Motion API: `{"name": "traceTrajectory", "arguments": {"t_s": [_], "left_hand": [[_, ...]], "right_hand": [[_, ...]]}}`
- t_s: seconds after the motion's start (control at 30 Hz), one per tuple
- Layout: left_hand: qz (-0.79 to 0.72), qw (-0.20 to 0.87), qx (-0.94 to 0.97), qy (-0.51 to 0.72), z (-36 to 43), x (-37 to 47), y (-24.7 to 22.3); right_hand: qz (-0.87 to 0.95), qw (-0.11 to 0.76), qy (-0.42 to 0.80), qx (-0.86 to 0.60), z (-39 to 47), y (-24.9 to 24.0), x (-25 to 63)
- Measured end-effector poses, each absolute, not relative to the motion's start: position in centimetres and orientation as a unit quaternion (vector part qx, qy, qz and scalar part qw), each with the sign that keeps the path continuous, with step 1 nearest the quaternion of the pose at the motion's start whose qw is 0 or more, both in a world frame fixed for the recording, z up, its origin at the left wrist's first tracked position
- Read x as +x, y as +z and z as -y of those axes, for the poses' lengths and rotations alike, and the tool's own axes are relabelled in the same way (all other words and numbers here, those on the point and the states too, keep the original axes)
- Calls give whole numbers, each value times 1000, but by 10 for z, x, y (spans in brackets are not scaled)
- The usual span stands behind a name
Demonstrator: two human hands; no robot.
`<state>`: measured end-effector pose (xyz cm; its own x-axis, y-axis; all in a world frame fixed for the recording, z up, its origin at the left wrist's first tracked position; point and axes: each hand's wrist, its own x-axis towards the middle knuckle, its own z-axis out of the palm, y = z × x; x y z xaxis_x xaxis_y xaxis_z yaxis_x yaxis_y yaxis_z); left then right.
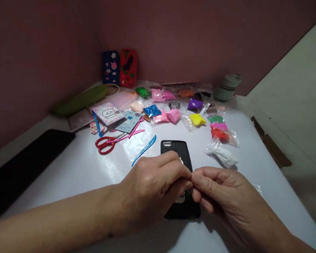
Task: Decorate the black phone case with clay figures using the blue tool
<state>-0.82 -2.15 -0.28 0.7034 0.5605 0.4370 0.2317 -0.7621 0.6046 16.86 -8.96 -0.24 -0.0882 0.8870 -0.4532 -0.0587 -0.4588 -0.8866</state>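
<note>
Over a black phone case (175, 146) lying on the white table, my two hands meet at their fingertips. The fingers of my left hand (155, 182) are pinched together. My right hand (223, 193) is pinched too, its thumb and forefinger against the left fingertips. Whatever sits between them is too small or hidden to make out. White shapes show on the case, partly covered by my left hand. A blue modelling tool (144, 151) lies to the left of the case. To its right rests a clear bag of white clay (225, 156).
Red-handled scissors (105, 144), cards (107, 113) and several bagged clay colours, such as yellow (197, 119), spread across the back. Two decorated cases, blue (111, 68) and red (128, 68), lean on the wall. A black slab (31, 165) lies left; a grey-green bottle (228, 88) stands back right.
</note>
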Motion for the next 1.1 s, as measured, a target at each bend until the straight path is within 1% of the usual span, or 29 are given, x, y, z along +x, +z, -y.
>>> {"name": "traceTrajectory", "arguments": {"t_s": [0.13, 0.23, 0.4, 0.57, 0.73, 0.9, 1.1], "left_hand": [[-230, 219, 897, 309, 21, -8, -4], [-229, 211, 900, 306, 21, -8, -5], [-235, 219, 899, 297, 21, -8, -4], [-223, 227, 895, 313, 18, -7, -4], [-211, 234, 896, 314, 19, -6, -6], [-218, 220, 892, 330, 20, -6, -6], [-212, 221, 897, 318, 19, -7, -8]], "right_hand": [[345, 375, 660, -552, 87, -3, 168], [331, 386, 672, -538, 83, 0, 166], [337, 384, 661, -549, 80, 4, 165], [333, 389, 664, -545, 83, -2, 168], [349, 379, 641, -569, 83, -4, 167], [345, 378, 650, -562, 82, -2, 167], [369, 379, 634, -564, 82, -3, 168]]}}
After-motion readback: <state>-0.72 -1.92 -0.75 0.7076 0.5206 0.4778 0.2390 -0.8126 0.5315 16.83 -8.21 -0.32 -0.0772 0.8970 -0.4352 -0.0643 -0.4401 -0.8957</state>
